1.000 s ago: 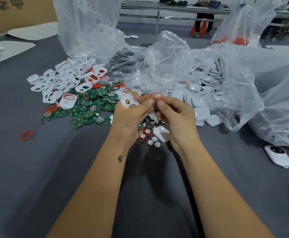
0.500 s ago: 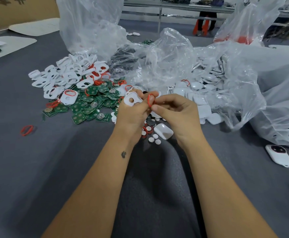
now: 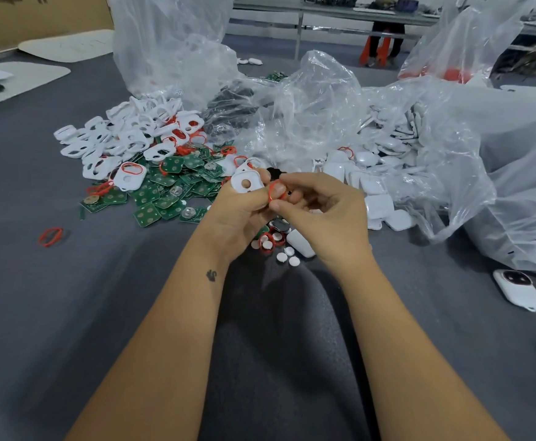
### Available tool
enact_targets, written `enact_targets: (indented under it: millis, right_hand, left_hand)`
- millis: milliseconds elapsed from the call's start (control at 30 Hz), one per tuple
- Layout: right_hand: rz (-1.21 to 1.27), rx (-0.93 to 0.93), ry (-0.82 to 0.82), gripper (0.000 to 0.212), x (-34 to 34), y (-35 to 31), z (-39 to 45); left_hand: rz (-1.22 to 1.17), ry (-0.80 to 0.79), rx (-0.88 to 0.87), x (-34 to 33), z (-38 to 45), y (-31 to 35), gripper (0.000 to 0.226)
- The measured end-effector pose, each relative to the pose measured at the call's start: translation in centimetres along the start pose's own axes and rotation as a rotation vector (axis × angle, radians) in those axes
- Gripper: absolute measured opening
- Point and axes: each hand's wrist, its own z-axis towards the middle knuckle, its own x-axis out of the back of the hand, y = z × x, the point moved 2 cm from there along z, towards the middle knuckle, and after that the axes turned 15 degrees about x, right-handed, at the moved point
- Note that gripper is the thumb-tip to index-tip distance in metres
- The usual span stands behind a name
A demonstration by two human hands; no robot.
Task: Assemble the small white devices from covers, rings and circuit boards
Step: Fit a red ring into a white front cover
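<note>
On grey felt tabletop (image 3: pixel 69 313): circuit boards (image 3: pixel 177 186), plastic bags (image 3: pixel 324 106).

White plastic cover with a round hole (image 3: pixel 246 183), held raised above the grey mat, hole facing up. Thin red rubber ring (image 3: pixel 273 191) just right of it, stood on edge, pinched at fingertip level. Heap of white plastic covers with cut-outs (image 3: pixel 126 138) lies far left; green square circuit boards (image 3: pixel 171 186) spread beside and partly under them, a few red rings mixed in. One loose red ring (image 3: pixel 50 237) lies alone, well left. Small white round discs (image 3: pixel 287 254) scattered below the held parts.
</note>
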Motion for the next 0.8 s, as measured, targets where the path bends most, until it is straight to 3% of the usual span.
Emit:
enact_targets:
  millis: [100, 300, 600, 700, 800]
  right_hand:
    - [-0.104, 0.064, -0.018, 0.038, -0.1, 0.0, -0.1]
    - [-0.088, 0.031, 0.006, 0.036, -0.4, 0.2, -0.2]
    - [0.448, -0.147, -0.082, 0.04, 0.2, 1.7, 0.1]
    - [0.643, -0.227, -0.089, 0.038, 0.2, 2.1, 0.0]
    - [0.883, -0.309, -0.107, 0.036, 0.6, 2.2, 0.0]
  left_hand:
    - [0.003, 0.032, 0.007, 0.1, 0.1, 0.0, 0.025]
    - [0.04, 0.042, -0.059, 0.0, 0.1, 0.0, 0.028]
    - [-0.104, 0.148, -0.036, 0.0, 0.0, 0.7, 0.018]
    - [-0.22, 0.148, -0.016, 0.4, -0.2, 0.8, 0.031]
    - [-0.207, 0.163, -0.024, 0.2, -0.4, 0.7, 0.023]
